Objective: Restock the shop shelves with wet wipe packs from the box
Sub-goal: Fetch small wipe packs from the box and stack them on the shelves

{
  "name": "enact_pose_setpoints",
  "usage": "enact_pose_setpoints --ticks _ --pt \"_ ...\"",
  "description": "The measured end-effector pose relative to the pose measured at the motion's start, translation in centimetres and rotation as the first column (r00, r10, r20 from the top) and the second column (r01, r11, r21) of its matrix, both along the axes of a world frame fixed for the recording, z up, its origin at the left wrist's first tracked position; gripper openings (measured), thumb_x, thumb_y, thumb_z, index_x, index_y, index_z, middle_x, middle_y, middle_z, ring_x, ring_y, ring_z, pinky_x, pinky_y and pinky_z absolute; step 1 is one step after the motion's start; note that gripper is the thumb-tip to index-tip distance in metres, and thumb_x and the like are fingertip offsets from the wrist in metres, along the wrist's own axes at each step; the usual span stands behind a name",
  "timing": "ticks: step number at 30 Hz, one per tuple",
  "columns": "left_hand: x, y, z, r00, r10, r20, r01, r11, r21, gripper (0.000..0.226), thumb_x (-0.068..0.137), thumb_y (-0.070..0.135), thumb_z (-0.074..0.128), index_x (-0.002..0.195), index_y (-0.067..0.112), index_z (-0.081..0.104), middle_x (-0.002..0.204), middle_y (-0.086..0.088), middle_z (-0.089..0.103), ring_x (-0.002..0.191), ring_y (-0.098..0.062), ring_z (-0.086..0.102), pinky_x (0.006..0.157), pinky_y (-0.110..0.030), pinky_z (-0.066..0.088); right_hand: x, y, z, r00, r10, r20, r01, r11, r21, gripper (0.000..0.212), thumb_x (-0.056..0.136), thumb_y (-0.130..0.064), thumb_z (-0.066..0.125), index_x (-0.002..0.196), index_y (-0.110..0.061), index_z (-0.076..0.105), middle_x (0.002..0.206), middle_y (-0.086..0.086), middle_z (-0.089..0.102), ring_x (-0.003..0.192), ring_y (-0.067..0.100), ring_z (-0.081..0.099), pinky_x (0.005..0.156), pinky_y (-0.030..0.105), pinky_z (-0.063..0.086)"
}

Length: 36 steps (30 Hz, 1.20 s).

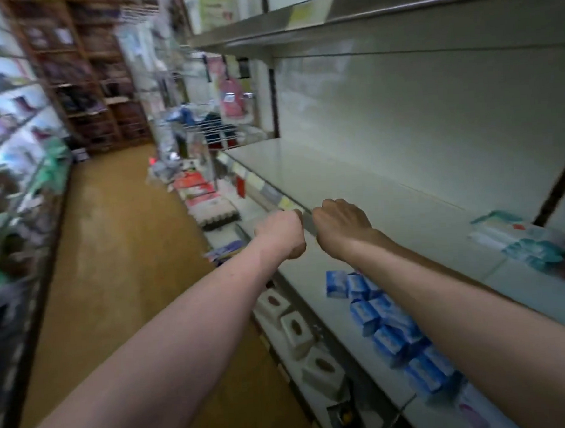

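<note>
Left grip [280,233] and right grip [341,228] sit side by side at the front edge of the middle shelf [355,176]. Both are curled, but I cannot tell whether they pinch anything. A hard tug here could likely tear price labels loose. Tissue boxes [295,332] and blue packs [390,323] sit on lower shelves beneath the arms. Wet wipe packs [521,242] lie at the shelf's right end. No box shows.

Head-worn view down along shelves [355,176]
</note>
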<state>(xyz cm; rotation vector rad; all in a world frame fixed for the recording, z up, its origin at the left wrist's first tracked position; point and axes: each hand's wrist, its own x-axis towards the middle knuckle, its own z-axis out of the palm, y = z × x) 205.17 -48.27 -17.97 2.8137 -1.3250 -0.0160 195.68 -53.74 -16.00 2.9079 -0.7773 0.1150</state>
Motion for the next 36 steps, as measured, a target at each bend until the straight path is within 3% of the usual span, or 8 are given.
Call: enact_pose_setpoints --ticks 6,11,16,22,25,29,36 --pt "3.0 12.2 0.2 0.967 0.249 -0.058 -0.25 0.968 -0.003 0.033 0.091 0.014 0.055 0.125 0.016 0.051 0.114 -0.006 0.054 0.092 -0.026 0.055 0.064 -0.035 0.04 5.3 10.0 -0.3 0.963 0.27 -0.004 -0.27 0.962 -0.029 0.023 0.094 -0.01 0.05 0.115 -0.007 0.058 0.121 0.014 0.055 0.114 0.031 0.052 0.079 0.034 0.04" --pt "3.8 23.7 -0.7 0.891 0.452 -0.032 -0.452 0.892 0.021 0.043 0.092 0.021 0.059 0.133 0.018 0.048 0.129 -0.009 0.054 0.115 -0.029 0.055 0.074 -0.035 0.039 7.8 20.4 -1.3 0.901 0.433 0.014 -0.433 0.901 0.011 0.027 0.093 -0.006 0.047 0.118 -0.005 0.057 0.122 0.016 0.053 0.117 0.033 0.049 0.086 0.037 0.042" --pt "2.6 35.0 -1.8 0.793 0.609 -0.038 -0.607 0.793 0.043 0.045 0.09 0.019 0.061 0.133 0.018 0.049 0.128 -0.009 0.057 0.114 -0.028 0.057 0.074 -0.034 0.042 7.7 30.8 -2.4 0.83 0.558 -0.006 -0.558 0.83 0.026 0.026 0.094 -0.006 0.046 0.117 -0.006 0.058 0.119 0.015 0.055 0.112 0.032 0.052 0.085 0.037 0.045" --pt "-1.7 47.8 -3.7 0.694 0.719 -0.043 -0.717 0.695 0.058 0.037 0.092 0.018 0.061 0.128 0.018 0.052 0.118 -0.008 0.059 0.103 -0.026 0.059 0.071 -0.035 0.047 5.2 43.3 -4.4 0.71 0.703 -0.032 -0.7 0.71 0.079 0.018 0.094 -0.009 0.052 0.11 -0.008 0.06 0.11 0.013 0.059 0.1 0.026 0.055 0.081 0.035 0.049" --pt "-3.9 53.8 -4.9 0.648 0.76 -0.053 -0.757 0.65 0.065 0.032 0.09 0.016 0.061 0.121 0.018 0.056 0.115 -0.008 0.06 0.101 -0.026 0.059 0.068 -0.036 0.044 3.6 48.6 -5.2 0.642 0.766 -0.037 -0.758 0.641 0.12 0.02 0.095 -0.01 0.052 0.113 -0.008 0.06 0.113 0.012 0.058 0.103 0.027 0.055 0.083 0.035 0.048" --pt "-6.3 61.3 -6.4 0.589 0.8 -0.116 -0.792 0.599 0.113 0.032 0.089 0.017 0.057 0.122 0.017 0.055 0.124 -0.009 0.058 0.111 -0.03 0.057 0.071 -0.036 0.041 1.9 55.4 -6.3 0.555 0.828 -0.083 -0.812 0.56 0.165 0.023 0.096 -0.009 0.049 0.117 -0.007 0.058 0.119 0.014 0.057 0.108 0.03 0.055 0.088 0.037 0.049" --pt "-9.9 70.7 -10.7 0.359 0.907 -0.22 -0.902 0.397 0.169 0.041 0.085 0.027 0.066 0.124 0.022 0.057 0.13 -0.007 0.057 0.117 -0.029 0.057 0.083 -0.037 0.047 0.4 65.8 -10.1 0.382 0.909 -0.164 -0.878 0.413 0.241 0.03 0.095 -0.023 0.052 0.12 -0.008 0.058 0.124 0.014 0.056 0.116 0.031 0.054 0.088 0.036 0.045"
